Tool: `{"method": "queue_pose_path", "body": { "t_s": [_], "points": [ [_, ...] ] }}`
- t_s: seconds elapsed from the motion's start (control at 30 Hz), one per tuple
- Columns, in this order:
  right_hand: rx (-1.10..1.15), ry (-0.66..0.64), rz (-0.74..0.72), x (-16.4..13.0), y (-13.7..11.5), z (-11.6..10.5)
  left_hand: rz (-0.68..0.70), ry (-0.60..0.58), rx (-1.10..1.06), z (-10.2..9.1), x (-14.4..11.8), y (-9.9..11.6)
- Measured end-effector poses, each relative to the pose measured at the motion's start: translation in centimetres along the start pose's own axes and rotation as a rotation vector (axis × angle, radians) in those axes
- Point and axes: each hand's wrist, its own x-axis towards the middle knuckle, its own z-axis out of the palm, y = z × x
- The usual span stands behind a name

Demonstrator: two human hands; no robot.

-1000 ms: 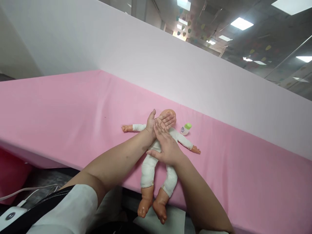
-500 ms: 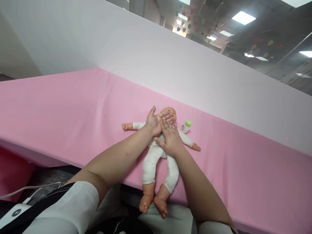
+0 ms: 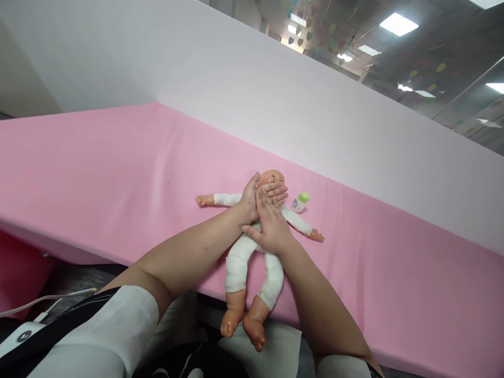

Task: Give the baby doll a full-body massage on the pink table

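A baby doll (image 3: 239, 260) in a white suit lies on its back on the pink table (image 3: 118, 173), arms spread, feet hanging over the near edge. Its bare head (image 3: 272, 176) points away from me. My left hand (image 3: 255, 195) is held flat over the doll's upper chest and neck, fingers stretched to the right. My right hand (image 3: 270, 227) lies palm down over the doll's chest, its fingers resting across my left palm. Neither hand grips anything. The doll's torso is mostly hidden under my hands.
A small white bottle with a green cap (image 3: 300, 201) lies on the table just right of the doll's head. A pale wall panel (image 3: 275, 105) runs behind the table. A white cable and device (image 3: 23, 328) sit low at the left.
My right hand slid up the doll's chest and then back a little while rubbing over my left palm. The view shifted slightly; the doll and the bottle stayed in place.
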Motion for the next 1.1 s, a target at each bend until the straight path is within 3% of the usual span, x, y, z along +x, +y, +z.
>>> {"method": "queue_pose_path", "body": {
  "t_s": [0.17, 0.27, 0.47, 0.63, 0.77, 0.93, 1.1],
  "points": [
    [-0.061, 0.039, 0.08, 0.3, 1.5, 0.2, -0.06, -0.023, -0.038, 0.3, -0.3, 0.0],
    [-0.064, 0.03, 0.103, 0.3, 1.7, 0.1, -0.009, -0.016, -0.076, -0.1, -0.2, 1.2],
    [-0.002, -0.02, -0.07, 0.2, 0.9, -0.5, 0.103, 0.03, -0.071, -1.4, 0.3, 2.8],
    [0.104, 0.012, -0.136, 0.0, 0.4, -0.6, 0.044, -0.052, -0.079, -0.8, 0.0, 2.0],
    [0.036, 0.046, -0.104, 0.1, 0.8, -0.4, -0.013, -0.1, -0.078, 0.0, -0.3, 0.7],
    [-0.103, 0.07, 0.037, 0.4, 2.0, -0.2, -0.059, -0.074, -0.066, 0.2, -0.3, 0.0],
    [0.001, 0.146, 0.025, 0.0, 4.3, -0.3, 0.062, 0.004, 0.015, -0.3, 0.4, 1.3]
  ]
}}
